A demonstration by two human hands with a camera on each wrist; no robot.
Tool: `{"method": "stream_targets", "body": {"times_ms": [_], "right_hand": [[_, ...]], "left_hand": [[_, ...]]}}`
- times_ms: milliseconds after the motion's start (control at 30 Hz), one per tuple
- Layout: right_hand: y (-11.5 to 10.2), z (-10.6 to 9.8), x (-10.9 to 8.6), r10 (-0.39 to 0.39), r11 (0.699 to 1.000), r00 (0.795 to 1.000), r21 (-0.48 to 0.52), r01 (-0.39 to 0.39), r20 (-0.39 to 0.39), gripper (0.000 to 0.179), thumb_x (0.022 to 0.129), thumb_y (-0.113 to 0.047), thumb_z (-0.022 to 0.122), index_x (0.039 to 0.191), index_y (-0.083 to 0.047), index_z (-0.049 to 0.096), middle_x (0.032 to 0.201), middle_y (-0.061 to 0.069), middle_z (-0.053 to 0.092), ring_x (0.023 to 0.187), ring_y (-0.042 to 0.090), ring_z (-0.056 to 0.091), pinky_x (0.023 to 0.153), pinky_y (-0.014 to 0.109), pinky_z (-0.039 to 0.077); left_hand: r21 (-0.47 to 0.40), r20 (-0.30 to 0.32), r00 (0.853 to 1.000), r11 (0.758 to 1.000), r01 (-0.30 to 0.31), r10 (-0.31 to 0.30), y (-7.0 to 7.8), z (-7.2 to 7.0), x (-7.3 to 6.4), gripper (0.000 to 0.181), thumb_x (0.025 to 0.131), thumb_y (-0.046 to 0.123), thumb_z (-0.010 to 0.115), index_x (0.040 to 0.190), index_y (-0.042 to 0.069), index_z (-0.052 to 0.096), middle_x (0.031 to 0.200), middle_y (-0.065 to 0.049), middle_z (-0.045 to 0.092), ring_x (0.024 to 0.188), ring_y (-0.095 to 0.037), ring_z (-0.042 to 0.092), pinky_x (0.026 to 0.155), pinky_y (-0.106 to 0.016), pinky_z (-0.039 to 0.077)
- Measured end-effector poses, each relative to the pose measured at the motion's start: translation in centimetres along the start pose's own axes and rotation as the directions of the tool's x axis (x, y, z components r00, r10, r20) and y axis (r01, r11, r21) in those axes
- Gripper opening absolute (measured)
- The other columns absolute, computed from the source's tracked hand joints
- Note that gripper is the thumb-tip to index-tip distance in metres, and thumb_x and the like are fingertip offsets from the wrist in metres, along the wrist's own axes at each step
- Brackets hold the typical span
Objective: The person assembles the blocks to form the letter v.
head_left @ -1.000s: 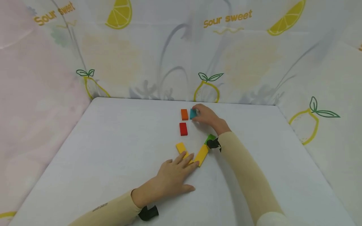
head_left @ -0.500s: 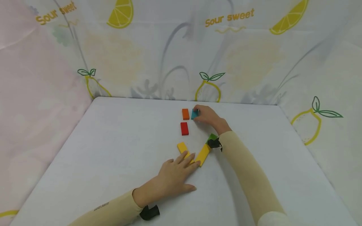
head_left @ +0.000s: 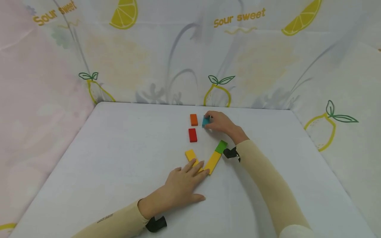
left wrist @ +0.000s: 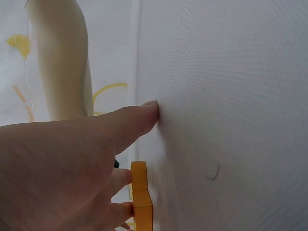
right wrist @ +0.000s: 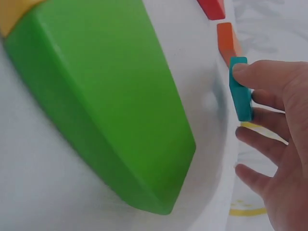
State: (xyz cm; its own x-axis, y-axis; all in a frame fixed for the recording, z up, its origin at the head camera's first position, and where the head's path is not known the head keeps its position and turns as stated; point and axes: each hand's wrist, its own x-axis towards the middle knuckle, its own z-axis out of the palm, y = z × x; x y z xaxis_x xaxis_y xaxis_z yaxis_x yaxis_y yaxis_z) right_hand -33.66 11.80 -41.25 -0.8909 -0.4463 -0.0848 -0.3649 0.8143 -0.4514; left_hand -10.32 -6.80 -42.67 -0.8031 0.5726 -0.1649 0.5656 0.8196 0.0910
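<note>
Between thumb and fingers my right hand [head_left: 221,122] pinches a blue block [right wrist: 241,91] near the far side of the table; the right wrist view shows its face toward the camera. My left hand [head_left: 183,185] lies with spread fingers, fingertips on the left yellow block [head_left: 190,154] and at the lower end of the right yellow block [head_left: 212,163]. These two yellow blocks meet in a V, as the left wrist view also shows. At the upper end of the right one sits a green block [head_left: 221,146], large in the right wrist view.
An orange block [head_left: 193,120] lies just left of the blue one, and a red block [head_left: 192,135] lies nearer to me below it. The white table [head_left: 125,148] ends at a cloth backdrop [head_left: 119,59] printed with lemons. Black wrist straps show at both sleeves.
My right hand has drawn the blue block slightly right, away from the orange one, and the right forearm has shifted right, uncovering the green block. The left hand keeps its place.
</note>
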Motion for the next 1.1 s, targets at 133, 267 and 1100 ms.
{"method": "stream_targets", "body": {"times_ms": [133,267,1100], "right_hand": [[-0.2,-0.2,-0.3,-0.030,1.000,0.999,-0.010,0.030,-0.017,0.040,0.089,-0.024,0.066,0.126,-0.010,0.059,0.131,0.010,0.062,0.116,0.028,0.054,0.107,0.044,0.044],[-0.5,-0.5,-0.8,-0.042,0.999,0.999,-0.006,0.042,-0.022,0.040,0.089,-0.024,0.065,0.126,-0.010,0.059,0.131,0.010,0.061,0.118,0.028,0.054,0.107,0.044,0.045],[0.5,-0.1,-4.9,-0.090,0.992,0.995,-0.090,0.086,-0.034,0.044,0.089,-0.029,0.070,0.128,-0.010,0.061,0.137,0.009,0.061,0.124,0.027,0.055,0.111,0.046,0.042]], "left_hand": [[-0.006,0.005,1.000,1.000,0.000,0.000,0.0,-0.1,0.0,0.082,0.087,0.069,0.058,0.156,0.035,0.030,0.166,0.003,0.024,0.154,-0.026,0.022,0.099,-0.050,0.050],[-0.010,0.014,1.000,1.000,-0.004,0.004,-0.1,-0.2,0.0,0.082,0.087,0.069,0.058,0.156,0.035,0.029,0.166,0.003,0.024,0.154,-0.026,0.022,0.100,-0.051,0.050],[0.016,-0.009,1.000,1.000,-0.001,0.001,0.1,0.1,-0.1,0.082,0.086,0.070,0.058,0.156,0.036,0.030,0.166,0.003,0.025,0.154,-0.026,0.023,0.098,-0.048,0.051]]}}
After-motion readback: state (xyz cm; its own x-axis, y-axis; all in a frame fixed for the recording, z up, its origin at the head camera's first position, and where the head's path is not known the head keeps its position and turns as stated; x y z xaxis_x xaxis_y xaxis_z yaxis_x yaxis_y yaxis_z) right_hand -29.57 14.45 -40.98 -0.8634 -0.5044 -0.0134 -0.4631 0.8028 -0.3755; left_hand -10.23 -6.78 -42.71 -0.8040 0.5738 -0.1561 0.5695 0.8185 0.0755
